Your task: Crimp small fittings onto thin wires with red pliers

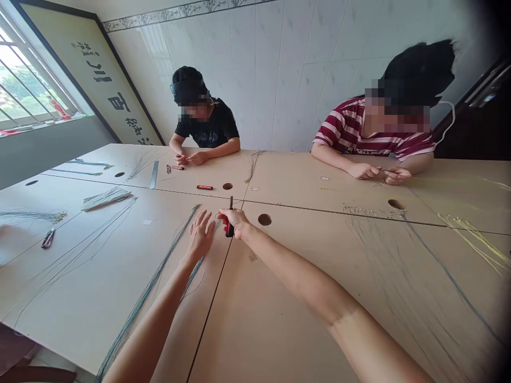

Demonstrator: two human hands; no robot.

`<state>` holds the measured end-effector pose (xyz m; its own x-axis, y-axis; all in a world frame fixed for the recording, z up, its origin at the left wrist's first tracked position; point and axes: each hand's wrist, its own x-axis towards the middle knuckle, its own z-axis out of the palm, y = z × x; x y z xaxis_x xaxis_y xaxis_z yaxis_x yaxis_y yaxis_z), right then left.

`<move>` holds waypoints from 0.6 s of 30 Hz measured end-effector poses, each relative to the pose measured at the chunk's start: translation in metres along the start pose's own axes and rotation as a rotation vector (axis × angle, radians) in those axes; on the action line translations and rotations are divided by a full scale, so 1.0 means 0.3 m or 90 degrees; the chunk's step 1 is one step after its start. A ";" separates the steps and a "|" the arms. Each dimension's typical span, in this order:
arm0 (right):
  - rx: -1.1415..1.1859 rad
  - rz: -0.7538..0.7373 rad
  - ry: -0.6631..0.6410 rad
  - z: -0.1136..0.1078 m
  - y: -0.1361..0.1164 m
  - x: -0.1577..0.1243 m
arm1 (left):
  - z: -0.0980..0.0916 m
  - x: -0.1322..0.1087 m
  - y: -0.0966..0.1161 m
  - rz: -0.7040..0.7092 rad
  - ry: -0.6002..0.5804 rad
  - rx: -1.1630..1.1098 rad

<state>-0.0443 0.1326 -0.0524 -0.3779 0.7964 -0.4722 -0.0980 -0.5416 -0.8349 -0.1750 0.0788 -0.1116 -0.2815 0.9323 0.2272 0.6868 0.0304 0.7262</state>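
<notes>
While the right hand is closed around a small tool with a red and black handle, its dark tip pointing up past the knuckles, the left hand lies just beside it with the fingers spread and flat. The left hand's palm rests on or just over the far end of a bundle of thin wires; I cannot tell whether it presses down. This blue-grey bundle runs from the hands back along the surface toward the near edge on the left.

The strands look long and whole, and no short pieces show beside the hands. I judge the work on this bundle to be near its beginning, with almost its whole length not yet handled.

A round hole opens in the surface just right of the right hand. Farther off lie a red tool, a metal ruler and a loose pile of wires. Yellow wires spread out well apart on the right.

Across the surface, a person in a black shirt and a person in a striped shirt each bend over small items held between their own hands.
</notes>
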 end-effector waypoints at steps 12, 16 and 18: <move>0.011 -0.065 0.073 -0.053 -0.070 -0.030 | 0.021 -0.189 -0.112 0.093 -0.190 0.309; 0.007 -0.104 0.082 -0.114 -0.161 -0.058 | 0.024 -0.188 -0.114 0.101 -0.191 0.350; 0.006 -0.132 0.088 -0.149 -0.217 -0.090 | 0.024 -0.190 -0.113 0.105 -0.192 0.363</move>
<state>0.0135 0.1585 0.0020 -0.2192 0.9199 -0.3252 -0.1687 -0.3641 -0.9160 -0.1774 0.0272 -0.1537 0.0004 0.9985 0.0545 0.9751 -0.0125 0.2215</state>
